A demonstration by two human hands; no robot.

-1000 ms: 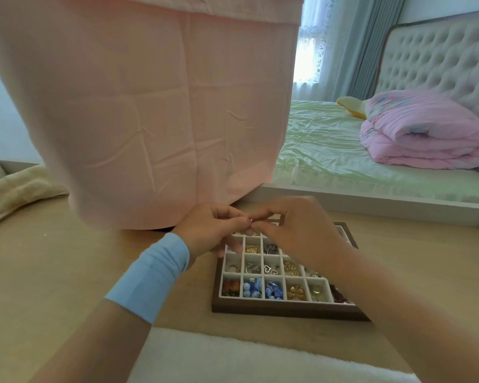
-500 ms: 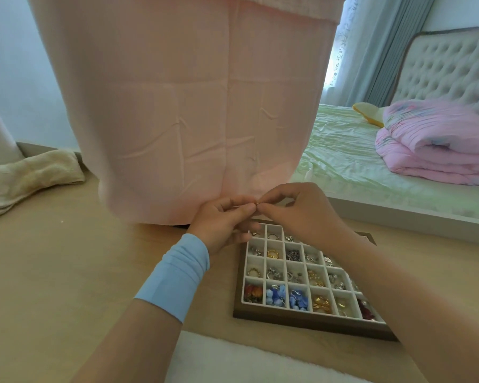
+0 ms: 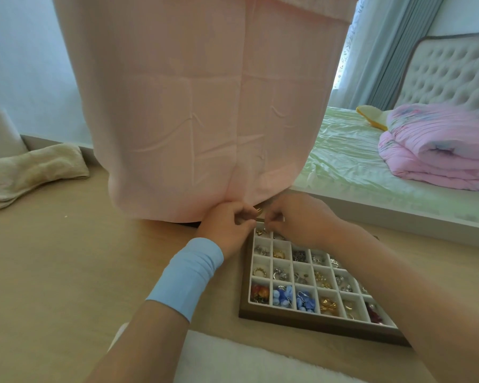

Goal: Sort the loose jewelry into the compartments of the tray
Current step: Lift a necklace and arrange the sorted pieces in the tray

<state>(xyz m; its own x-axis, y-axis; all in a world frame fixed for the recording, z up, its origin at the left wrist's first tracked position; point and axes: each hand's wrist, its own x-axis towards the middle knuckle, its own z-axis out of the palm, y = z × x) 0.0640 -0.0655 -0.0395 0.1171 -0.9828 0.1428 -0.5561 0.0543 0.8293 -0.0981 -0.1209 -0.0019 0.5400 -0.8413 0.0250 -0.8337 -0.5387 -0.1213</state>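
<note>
Looking down at tray point(image 3: 302, 319) on floor point(image 3: 67, 258): white cells holding jewelry point(image 3: 278, 254), front row with red pieces point(image 3: 260, 293), blue pieces point(image 3: 282, 295) in two cells, gold ones point(image 3: 328, 305); silver bits point(image 3: 299, 256) further back. Over tray's far left corner, pinching a small gold piece point(image 3: 259, 210) with left hand point(image 3: 227, 225) and right hand point(image 3: 296, 219), fingers curled, knuckles nearly touching, beside hem of pink cloth point(image 3: 205, 106).

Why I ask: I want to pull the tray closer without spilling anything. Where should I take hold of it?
Probably the tray by its dark wooden frame, at the near long edge, coming from the front. It lies flat with open compartments of jewelry, and the right forearm crosses its right side; keep it level.
</note>
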